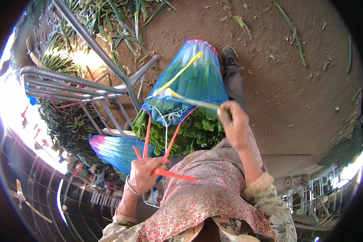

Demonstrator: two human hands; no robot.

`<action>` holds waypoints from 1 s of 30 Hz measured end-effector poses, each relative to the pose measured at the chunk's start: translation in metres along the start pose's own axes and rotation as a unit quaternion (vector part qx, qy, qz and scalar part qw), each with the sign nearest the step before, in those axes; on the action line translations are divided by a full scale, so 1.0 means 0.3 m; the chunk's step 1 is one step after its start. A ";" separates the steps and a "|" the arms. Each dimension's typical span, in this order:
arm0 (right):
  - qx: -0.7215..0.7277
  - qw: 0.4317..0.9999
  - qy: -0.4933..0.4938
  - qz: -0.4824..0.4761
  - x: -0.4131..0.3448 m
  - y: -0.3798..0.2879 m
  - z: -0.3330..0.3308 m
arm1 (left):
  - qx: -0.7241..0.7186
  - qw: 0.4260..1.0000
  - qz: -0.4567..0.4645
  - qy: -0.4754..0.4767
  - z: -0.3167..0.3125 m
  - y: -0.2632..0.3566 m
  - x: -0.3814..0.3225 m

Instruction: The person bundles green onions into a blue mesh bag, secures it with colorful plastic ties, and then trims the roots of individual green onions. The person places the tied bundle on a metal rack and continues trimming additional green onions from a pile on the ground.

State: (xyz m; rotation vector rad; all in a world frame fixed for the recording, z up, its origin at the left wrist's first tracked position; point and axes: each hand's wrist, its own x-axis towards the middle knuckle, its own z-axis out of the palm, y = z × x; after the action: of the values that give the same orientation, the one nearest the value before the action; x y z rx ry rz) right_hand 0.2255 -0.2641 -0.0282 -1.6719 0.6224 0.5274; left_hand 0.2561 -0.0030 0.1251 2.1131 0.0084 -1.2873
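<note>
A large bundle of green onions, its cut green leaf ends (196,131) towards me, lies in front of me in a blue mesh bag (196,75). My left hand (148,174) grips red plastic straps (171,142) and a white cord (166,133) that run to the bag's open rim. My right hand (236,124) is closed on the end of a yellow strap (196,103), stretched across the mesh near that rim. Another length of yellow strap (181,72) lies along the top of the bag.
A metal-framed rack (75,81) stands close on the left. Beside it rests another blue mesh bag (121,151). Heaped green onions (69,127) lie beyond the rack, and loose leaves (293,33) litter the dirt floor (290,90). A shoe (230,56) shows right of the bundle.
</note>
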 end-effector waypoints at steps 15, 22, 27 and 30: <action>-0.065 0.809 -0.397 -0.428 -0.014 -0.293 0.281 | -0.264 0.906 0.147 0.296 0.113 0.088 -0.054; -0.112 0.821 -0.433 -0.355 -0.265 -0.278 0.235 | -0.794 0.571 0.026 0.205 0.173 0.069 -0.211; -0.138 0.799 -0.456 -0.367 -0.607 -0.404 0.175 | -0.840 0.540 0.007 0.061 0.263 0.077 -0.567; -0.243 0.769 -0.465 -0.365 -0.727 -0.431 0.165 | -0.809 0.584 0.059 0.046 0.308 0.044 -0.679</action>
State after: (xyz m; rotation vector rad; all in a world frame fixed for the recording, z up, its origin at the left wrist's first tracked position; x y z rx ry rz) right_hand 0.1461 -0.1720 0.1996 -1.6796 -0.9461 0.8651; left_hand 0.0822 0.0021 0.2661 0.4783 0.7663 -0.4757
